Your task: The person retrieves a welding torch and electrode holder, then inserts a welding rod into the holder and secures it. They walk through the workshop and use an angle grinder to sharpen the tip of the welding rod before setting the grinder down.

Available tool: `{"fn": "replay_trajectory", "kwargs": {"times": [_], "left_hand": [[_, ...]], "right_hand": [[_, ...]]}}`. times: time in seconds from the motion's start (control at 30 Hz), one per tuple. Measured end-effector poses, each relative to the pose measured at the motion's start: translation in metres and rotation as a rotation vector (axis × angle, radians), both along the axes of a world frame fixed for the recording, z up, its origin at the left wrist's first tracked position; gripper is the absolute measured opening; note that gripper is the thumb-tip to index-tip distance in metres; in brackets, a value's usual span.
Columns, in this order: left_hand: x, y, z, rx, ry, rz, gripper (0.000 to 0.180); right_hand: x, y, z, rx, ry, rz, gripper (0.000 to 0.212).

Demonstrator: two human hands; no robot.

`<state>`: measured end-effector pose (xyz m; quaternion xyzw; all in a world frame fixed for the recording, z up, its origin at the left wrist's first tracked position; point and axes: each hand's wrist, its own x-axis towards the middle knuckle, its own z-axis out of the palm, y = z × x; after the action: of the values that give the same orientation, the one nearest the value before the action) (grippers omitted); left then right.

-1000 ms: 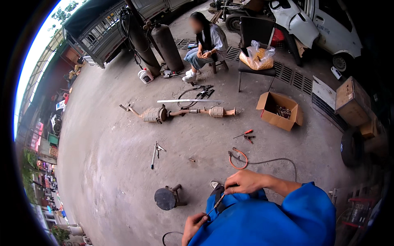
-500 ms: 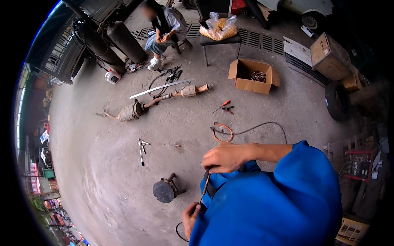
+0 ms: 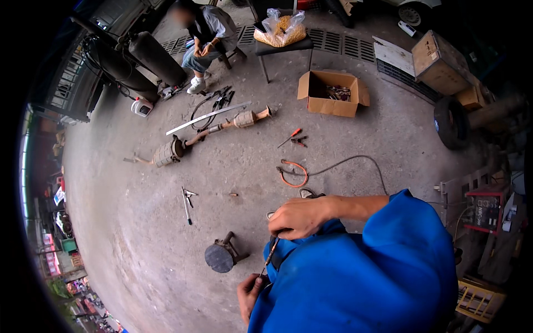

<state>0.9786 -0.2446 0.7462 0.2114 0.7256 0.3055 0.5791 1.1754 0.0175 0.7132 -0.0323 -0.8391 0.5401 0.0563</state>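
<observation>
Orange cable (image 3: 306, 175) fwd, blk stool (image 3: 221, 258) L of thin rod (image 3: 270, 255).

Plain bright blue across the shirt (image 3: 366, 272). Mottled brown and dark along the thin rod (image 3: 270, 255). Orange on the cable loop (image 3: 306, 175), red on the screwdriver handle (image 3: 296, 132), rusty brown on the exhaust pipe (image 3: 244, 119), tan on the cardboard box (image 3: 332, 107), yellow on the crate (image 3: 477, 302).

So the right hand (image 3: 300, 217) has the upper end of a thin brownish rod (image 3: 271, 253), left hand (image 3: 249, 294) pinching the lower end (baggy blue shirt (image 3: 361, 272) just beside it, btw). Dark-topped stool (image 3: 219, 258) nearby, rusty exhaust pipe (image 3: 214, 129) farther out.
</observation>
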Motion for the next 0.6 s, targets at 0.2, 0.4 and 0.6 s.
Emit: {"fn": "replay_trajectory", "kwargs": {"times": [0.2, 0.4, 0.6], "left_hand": [[0.0, 0.007, -0.002, -0.002, 0.052, -0.121, 0.025], [0.008, 0.009, -0.002, 0.035, 0.047, -0.108, 0.024], [0.011, 0.002, -0.009, 0.045, 0.031, -0.018, 0.024]], "right_hand": [[0.004, 0.007, 0.003, 0.161, 0.04, 0.012, 0.019], [-0.006, 0.004, 0.013, 0.709, 0.144, 0.045, 0.023], [-0.024, -0.006, 0.014, 0.914, 0.179, 0.008, 0.018]]}}
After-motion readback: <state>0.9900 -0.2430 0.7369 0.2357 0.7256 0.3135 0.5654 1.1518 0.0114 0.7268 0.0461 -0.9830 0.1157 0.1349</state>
